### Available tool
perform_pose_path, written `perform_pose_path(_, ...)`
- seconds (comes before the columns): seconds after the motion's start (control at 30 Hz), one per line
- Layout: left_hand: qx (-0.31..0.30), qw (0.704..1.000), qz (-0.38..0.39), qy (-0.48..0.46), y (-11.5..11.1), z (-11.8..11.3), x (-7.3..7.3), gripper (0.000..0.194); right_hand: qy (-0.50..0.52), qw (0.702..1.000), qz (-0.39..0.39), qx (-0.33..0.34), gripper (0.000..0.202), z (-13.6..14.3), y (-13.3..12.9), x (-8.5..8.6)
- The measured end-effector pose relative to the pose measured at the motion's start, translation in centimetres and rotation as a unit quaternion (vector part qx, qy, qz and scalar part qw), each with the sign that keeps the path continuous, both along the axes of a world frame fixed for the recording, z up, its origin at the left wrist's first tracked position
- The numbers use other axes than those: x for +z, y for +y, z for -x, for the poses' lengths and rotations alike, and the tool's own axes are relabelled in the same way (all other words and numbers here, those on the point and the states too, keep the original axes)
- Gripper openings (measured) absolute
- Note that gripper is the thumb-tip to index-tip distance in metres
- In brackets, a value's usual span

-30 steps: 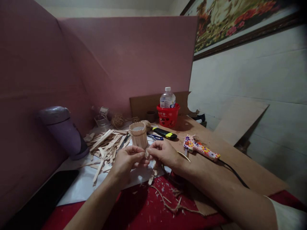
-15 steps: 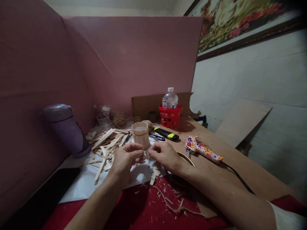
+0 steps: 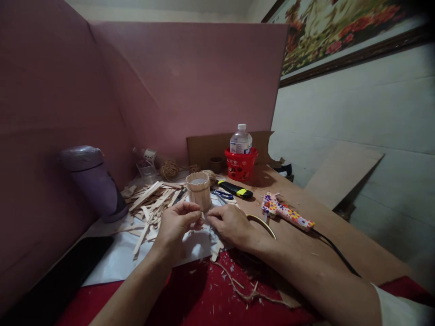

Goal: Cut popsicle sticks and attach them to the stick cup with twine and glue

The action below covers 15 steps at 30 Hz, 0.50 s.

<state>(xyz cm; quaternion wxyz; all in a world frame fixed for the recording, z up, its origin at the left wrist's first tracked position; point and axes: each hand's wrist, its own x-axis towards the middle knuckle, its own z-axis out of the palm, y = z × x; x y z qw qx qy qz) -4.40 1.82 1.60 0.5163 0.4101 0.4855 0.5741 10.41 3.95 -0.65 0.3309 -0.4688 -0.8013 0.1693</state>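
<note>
A small wooden-stick cup [image 3: 199, 192] with a twine band near its rim stands upright just beyond my hands. My left hand [image 3: 180, 222] is closed in a pinch, thumb against fingers, with a tiny pale bit at the tips too small to name. Close by on the right, my right hand [image 3: 229, 224] is palm down with its fingers pressed together near the white sheet; whatever lies under the fingertips is hidden. Short pieces of craft stick [image 3: 217, 250] lie below it. Golden scissor-like handles [image 3: 262, 222] show partly behind my right wrist.
Loose craft sticks [image 3: 149, 203] are heaped left of the cup, near a purple bottle [image 3: 95, 185] and a black phone-like slab [image 3: 64, 271]. Rightward lie a utility knife [image 3: 236, 189] and a flowered glue gun [image 3: 287, 212]. A red bucket [image 3: 241, 166] stands behind; twine [image 3: 248, 296] lies in front.
My right hand has lowered slightly and moved a little left, flattening toward the sheet. My left hand stays almost in place, still pinched. The cup has not moved.
</note>
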Motion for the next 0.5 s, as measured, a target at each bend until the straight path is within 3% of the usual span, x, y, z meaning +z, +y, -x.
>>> perform_pose_path(0.2, 0.000, 0.999, -0.024, -0.024, -0.03, -0.06, 0.05, 0.022, 0.156, 0.985, 0.038, 0.056, 0.032, -0.11, -0.71, 0.44)
perform_pose_path(0.5, -0.012, 0.998, -0.054, -0.022, -0.26, -0.42, 0.08, 0.023, 0.223, 0.965, 0.114, 0.072, 0.018, 0.31, -0.43, 0.02)
